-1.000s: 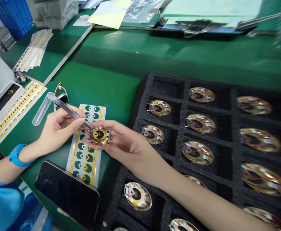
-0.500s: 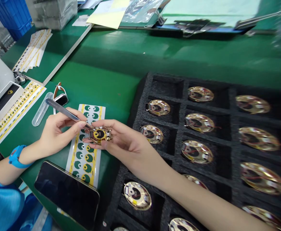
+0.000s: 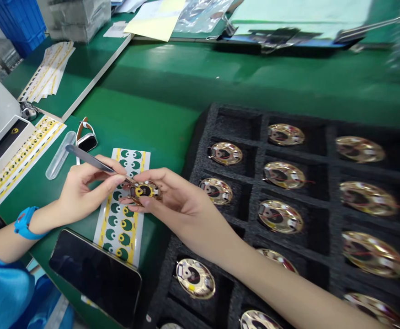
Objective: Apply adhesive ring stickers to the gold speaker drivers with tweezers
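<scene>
The right hand (image 3: 177, 201) reaches in from the lower right, its forearm crossing the near-left corner of the black foam tray (image 3: 200, 137) of square pockets. Its thumb and fingers are closed on the rim of a small round gold-coloured metal speaker disc (image 3: 146, 192) with a dark centre. The disc sits at the fingertips, face up and lifted off the surface.

Just left of it, the left hand (image 3: 83, 187) pinches slim silver metal tweezers (image 3: 90, 160) between thumb and forefinger. The tweezers' tips reach the disc's left edge, but whether they grip anything is too small to tell. A blue wristband (image 3: 24, 222) circles the left wrist.

Directly beneath both grips lies a white paper sticker strip (image 3: 117, 233) with green and yellow round labels. On the near side of the hands, a glossy black phone (image 3: 95, 274) lies flat, its far edge near the wrists.

Past the left hand, a clear plastic tube (image 3: 60, 155) and a dark-faced smartwatch (image 3: 86, 141) lie near the tweezers' rear end. The tray's left wall stands just beside the right hand, and its pockets hold more gold discs (image 3: 284, 175). Beyond both hands runs a broad stretch of green table mat (image 3: 145, 114).
</scene>
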Motion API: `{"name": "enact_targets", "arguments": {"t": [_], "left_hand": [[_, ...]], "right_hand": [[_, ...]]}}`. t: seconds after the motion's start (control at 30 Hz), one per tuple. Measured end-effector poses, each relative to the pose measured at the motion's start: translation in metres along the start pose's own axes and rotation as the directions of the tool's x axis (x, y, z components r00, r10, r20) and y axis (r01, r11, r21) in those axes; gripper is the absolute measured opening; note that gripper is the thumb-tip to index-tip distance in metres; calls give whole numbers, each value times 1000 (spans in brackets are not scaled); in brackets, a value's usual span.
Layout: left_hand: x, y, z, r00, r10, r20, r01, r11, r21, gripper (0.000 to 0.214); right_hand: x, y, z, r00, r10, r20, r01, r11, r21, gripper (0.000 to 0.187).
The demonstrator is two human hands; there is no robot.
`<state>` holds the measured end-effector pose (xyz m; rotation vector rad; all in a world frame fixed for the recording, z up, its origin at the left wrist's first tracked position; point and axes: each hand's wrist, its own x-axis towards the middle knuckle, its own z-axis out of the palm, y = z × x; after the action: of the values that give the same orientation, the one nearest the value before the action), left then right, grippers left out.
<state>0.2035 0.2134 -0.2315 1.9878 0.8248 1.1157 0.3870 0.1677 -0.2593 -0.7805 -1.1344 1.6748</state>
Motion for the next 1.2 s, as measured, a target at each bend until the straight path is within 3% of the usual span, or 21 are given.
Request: {"name": "enact_targets", "arguments": {"t": [0.23, 0.33, 0.5, 0.6, 0.97, 1.2], "left_hand": [[-2, -2, -1, 982, 170, 86, -170, 985, -1, 6], [-4, -3, -4, 971, 236, 37, -235, 971, -42, 10], [-6, -3, -6, 987, 119, -109, -126, 990, -62, 8], [-7, -4, -5, 993, 55, -101, -61, 996, -58, 7], [-6, -6, -6, 997, 16, -71, -24, 993, -112, 11], [-3, -4, -6, 996, -49, -72, 43, 995, -88, 12]], "right_hand": [[2, 0, 1, 999, 33, -42, -31, 999, 44, 16], [2, -2, 0, 996, 55, -77, -53, 998, 34, 17], [2, -5, -1, 994, 84, -69, -82, 996, 36, 15], [2, -7, -1, 994, 97, -51, -95, 995, 37, 13], [5, -5, -10, 983, 158, 96, -176, 958, 227, 11], [6, -11, -10, 964, 217, 151, -244, 950, 192, 17]]}}
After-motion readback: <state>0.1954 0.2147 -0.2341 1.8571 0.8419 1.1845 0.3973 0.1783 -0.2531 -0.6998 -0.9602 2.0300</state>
